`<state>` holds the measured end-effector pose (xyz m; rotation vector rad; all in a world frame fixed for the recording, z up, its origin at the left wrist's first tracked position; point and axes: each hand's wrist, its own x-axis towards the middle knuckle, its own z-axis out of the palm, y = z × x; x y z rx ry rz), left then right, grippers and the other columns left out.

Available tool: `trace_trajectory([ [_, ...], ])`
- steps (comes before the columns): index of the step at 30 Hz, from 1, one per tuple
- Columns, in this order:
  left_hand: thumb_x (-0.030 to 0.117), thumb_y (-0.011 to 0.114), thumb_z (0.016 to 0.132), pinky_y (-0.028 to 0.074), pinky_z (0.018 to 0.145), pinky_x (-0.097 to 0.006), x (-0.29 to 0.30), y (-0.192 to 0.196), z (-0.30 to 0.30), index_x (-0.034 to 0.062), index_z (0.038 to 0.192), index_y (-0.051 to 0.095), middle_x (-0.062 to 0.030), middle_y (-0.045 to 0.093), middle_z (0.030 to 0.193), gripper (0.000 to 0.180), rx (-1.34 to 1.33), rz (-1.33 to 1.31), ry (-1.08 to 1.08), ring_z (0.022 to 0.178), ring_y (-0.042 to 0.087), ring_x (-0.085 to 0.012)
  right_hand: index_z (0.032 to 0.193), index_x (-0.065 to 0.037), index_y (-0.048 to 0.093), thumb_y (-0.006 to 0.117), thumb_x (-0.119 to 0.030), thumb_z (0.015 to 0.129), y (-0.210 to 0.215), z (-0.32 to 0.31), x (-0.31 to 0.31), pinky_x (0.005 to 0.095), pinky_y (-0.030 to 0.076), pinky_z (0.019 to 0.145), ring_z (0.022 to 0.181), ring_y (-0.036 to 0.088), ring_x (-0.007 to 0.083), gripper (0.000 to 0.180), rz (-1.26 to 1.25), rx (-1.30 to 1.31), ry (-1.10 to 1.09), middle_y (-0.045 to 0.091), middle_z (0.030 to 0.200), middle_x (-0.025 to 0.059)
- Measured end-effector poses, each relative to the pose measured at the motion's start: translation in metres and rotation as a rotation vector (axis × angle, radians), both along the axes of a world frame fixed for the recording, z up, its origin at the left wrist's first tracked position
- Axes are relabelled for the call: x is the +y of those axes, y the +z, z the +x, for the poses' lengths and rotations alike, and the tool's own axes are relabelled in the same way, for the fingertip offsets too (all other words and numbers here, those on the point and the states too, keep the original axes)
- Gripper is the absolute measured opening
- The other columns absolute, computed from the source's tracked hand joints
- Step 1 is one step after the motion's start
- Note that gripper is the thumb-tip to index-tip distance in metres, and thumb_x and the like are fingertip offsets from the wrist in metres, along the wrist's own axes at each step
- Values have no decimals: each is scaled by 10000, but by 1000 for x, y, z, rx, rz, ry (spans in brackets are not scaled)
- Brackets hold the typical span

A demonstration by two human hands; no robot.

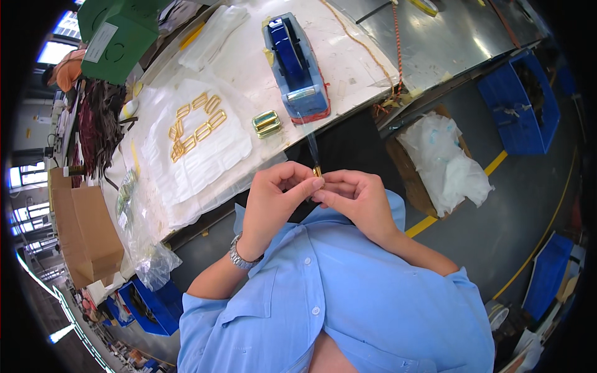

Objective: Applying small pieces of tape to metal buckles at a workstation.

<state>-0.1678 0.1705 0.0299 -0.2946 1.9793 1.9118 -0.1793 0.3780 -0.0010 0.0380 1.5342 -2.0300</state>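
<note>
My left hand [277, 198] and my right hand [359, 202] meet in front of the table's near edge, fingers closed in a pinch. Between their fingertips is a small gold-coloured metal piece [318, 171], mostly hidden by the fingers. A narrow strip [313, 148], dark against the background, runs from it up toward the tape dispenser [297, 68]. This blue dispenser holds a dark blue roll. Left of it lies a shiny gold-and-green metal buckle [267, 124]. Several gold slide buckles [202, 130] form a rough ring on a white sheet [233, 146].
A green bin [118, 40] stands at the far left, by dark hanging cords [99, 121]. A cardboard box [90, 230] and clear plastic bag [152, 261] are at left. Right of the table are a plastic-lined carton [441, 165] and a blue crate [519, 102].
</note>
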Motion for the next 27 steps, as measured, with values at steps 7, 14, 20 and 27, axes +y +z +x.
trace_trajectory([
  [7, 109, 788, 1018, 564, 897, -259, -1, -15, 0, -46, 1184, 784, -63, 770, 1103, 227, -3, 95, 19, 979, 708, -99, 1295, 89, 726, 798, -62, 1009, -3, 3, 0, 272, 624, 922, 1033, 779, 142, 331, -30, 3, -19, 824, 1132, 152],
  [14, 152, 813, 999, 555, 947, -289, -5, -12, -11, -32, 1195, 805, -63, 792, 1115, 269, -61, 41, -32, 1039, 706, -120, 1256, 104, 703, 763, -65, 1034, -8, -1, 4, 337, 662, 911, 1032, 802, 228, 286, -133, -166, 35, 806, 1139, 210],
  [20, 225, 858, 972, 571, 881, -282, -14, -9, -19, -42, 1190, 811, -77, 805, 1051, 348, -153, 123, -50, 960, 717, -107, 1232, 103, 697, 763, -59, 1032, -4, 1, 6, 330, 662, 905, 1032, 805, 225, 266, -190, -174, 65, 810, 1146, 207],
  [27, 223, 822, 1013, 598, 918, -294, -25, -17, -26, -35, 1213, 795, -74, 795, 1049, 328, -281, 205, -99, 950, 729, -131, 1170, 55, 731, 761, -42, 1015, 1, 0, 4, 297, 643, 836, 972, 814, 182, 185, 68, 42, 113, 834, 1057, 150],
])
